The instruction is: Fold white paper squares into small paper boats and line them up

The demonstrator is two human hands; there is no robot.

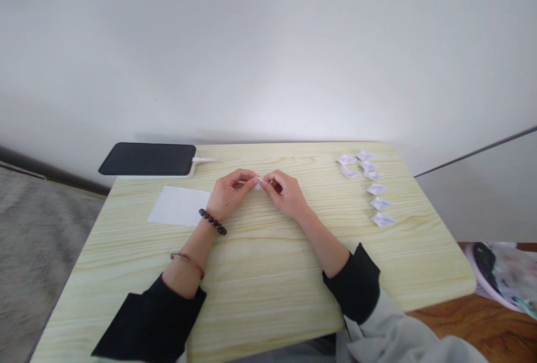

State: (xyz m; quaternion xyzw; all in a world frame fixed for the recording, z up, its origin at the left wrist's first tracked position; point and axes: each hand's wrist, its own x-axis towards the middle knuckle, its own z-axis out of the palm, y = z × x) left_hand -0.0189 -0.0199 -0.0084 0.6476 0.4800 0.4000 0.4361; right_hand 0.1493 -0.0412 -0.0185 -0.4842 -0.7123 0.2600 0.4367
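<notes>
My left hand (230, 193) and my right hand (286, 192) meet at the middle of a light wooden table (268, 273). Both pinch a small white piece of paper (257, 183) between their fingertips, just above the tabletop. The paper is mostly hidden by my fingers. A dark bead bracelet sits on my left wrist, with a thin brown band further up the forearm. A flat white sheet of paper (179, 206) lies just left of my left hand.
Several small folded white paper pieces (371, 184) lie in a loose row at the table's right side. A black phone (147, 159) with a white cable plugged in overhangs the far left corner. A white wall stands behind the table.
</notes>
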